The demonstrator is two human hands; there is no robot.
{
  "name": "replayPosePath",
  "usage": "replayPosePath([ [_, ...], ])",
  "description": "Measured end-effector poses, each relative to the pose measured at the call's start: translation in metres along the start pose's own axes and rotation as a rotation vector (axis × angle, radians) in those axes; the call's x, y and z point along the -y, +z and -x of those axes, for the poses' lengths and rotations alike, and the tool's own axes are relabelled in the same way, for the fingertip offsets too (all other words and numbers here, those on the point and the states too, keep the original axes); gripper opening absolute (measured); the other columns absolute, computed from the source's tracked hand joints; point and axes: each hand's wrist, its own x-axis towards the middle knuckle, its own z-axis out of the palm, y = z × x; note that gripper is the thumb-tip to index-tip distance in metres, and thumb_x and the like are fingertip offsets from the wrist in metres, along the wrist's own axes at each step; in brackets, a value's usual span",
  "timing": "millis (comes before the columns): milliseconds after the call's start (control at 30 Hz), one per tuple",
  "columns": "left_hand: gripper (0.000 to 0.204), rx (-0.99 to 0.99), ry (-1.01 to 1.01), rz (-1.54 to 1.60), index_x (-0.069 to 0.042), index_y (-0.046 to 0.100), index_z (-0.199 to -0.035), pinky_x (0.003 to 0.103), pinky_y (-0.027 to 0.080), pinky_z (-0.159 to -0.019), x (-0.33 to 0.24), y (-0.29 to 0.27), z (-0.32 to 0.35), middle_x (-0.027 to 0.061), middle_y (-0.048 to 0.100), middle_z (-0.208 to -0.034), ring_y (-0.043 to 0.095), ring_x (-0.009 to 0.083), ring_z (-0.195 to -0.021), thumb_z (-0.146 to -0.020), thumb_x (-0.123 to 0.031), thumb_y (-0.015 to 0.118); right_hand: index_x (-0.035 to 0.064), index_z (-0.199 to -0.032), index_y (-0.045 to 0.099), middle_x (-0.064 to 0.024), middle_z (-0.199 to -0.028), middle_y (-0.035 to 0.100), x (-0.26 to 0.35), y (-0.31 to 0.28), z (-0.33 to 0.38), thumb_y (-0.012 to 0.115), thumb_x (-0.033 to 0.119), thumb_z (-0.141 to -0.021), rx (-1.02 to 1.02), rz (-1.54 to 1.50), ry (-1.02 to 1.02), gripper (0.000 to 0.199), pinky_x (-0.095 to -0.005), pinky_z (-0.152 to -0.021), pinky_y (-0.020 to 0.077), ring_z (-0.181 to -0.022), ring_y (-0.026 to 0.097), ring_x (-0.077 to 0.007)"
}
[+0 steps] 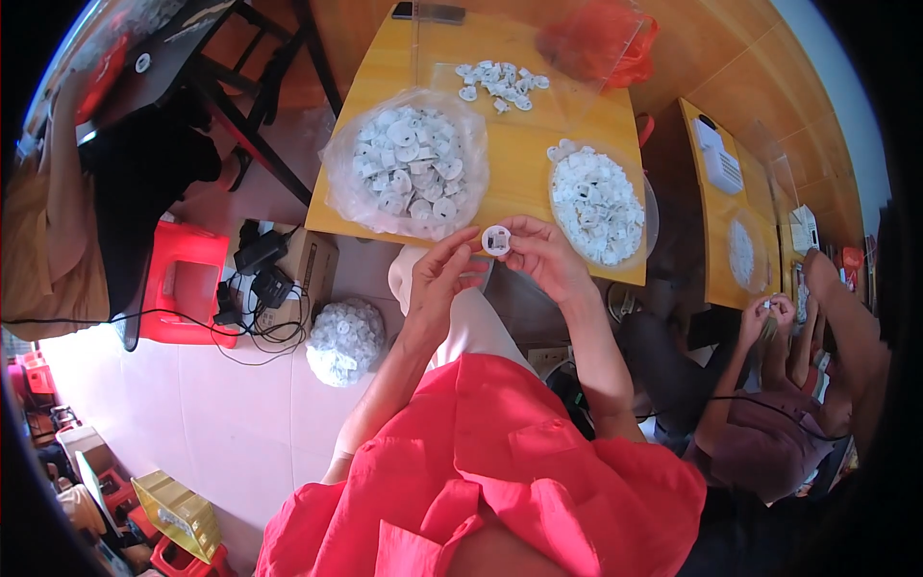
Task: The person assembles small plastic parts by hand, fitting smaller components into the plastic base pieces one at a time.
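Just off the table's near edge, my right hand pinches a small round white plastic part with a dark recess in its middle. My left hand is at the part's left side, its thumb and forefinger drawn together close to the rim. Whether something tiny sits between those fingertips is too small to tell. Left of the hands, a clear plastic bag lies open, full of similar round white parts. On the right a shallow oval tray is heaped with small white pieces.
Farther back on the yellow table lie loose white parts, a red plastic bag and a dark phone. A filled bag rests on the floor beside a cardboard box with black cables. Other people sit left and right.
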Motion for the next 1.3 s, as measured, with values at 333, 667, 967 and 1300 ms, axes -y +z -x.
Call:
replayPosePath([
  [333,0.028,0.014,0.009,0.043,-0.007,0.059,-0.116,0.024,0.049,-0.072,0.008,-0.005,0.001,0.0046,0.062,-0.105,0.059,0.0106,-0.084,-0.091,-0.018,0.054,-0.0008,-0.101,0.063,-0.0052,-0.091,0.062,-0.004,0.007,0.01,0.058,0.008,-0.084,-0.042,0.191,0.022,0.02,-0.0204,-0.062,0.0451,-0.073,0.058,-0.0094],
  [667,0.03,0.08,-0.048,0.135,-0.003,0.053,-0.12,0.026,0.051,-0.077,0.015,0.0,0.002,0.0075,0.061,-0.107,0.06,0.0155,-0.094,-0.094,-0.015,0.048,-0.0045,-0.094,0.063,-0.0073,-0.088,0.058,-0.021,0.027,0.022,0.059,-0.004,-0.081,-0.229,0.443,-0.332,0.014,-0.0202,-0.052,0.0468,-0.067,0.061,-0.0118],
  [967,0.029,0.156,-0.09,0.304,-0.001,0.055,-0.118,0.026,0.051,-0.081,0.025,-0.012,0.003,0.0099,0.061,-0.106,0.061,0.0172,-0.091,-0.091,-0.011,0.052,-0.001,-0.091,0.063,-0.0039,-0.075,0.06,-0.027,0.032,0.03,0.059,-0.001,-0.082,-0.344,0.431,-0.277,0.01,-0.0188,-0.05,0.045,-0.059,0.056,-0.0077],
  [1300,0.028,0.18,-0.168,0.395,-0.001,0.055,-0.117,0.027,0.053,-0.08,0.031,-0.018,0.002,0.0116,0.061,-0.108,0.062,0.0198,-0.092,-0.091,-0.009,0.052,0.0039,-0.088,0.067,-0.0113,-0.08,0.063,0.016,-0.11,0.006,0.064,0.004,-0.072,-0.812,1.415,-0.578,0.017,-0.0363,-0.069,0.0482,-0.074,0.061,-0.0268],
])
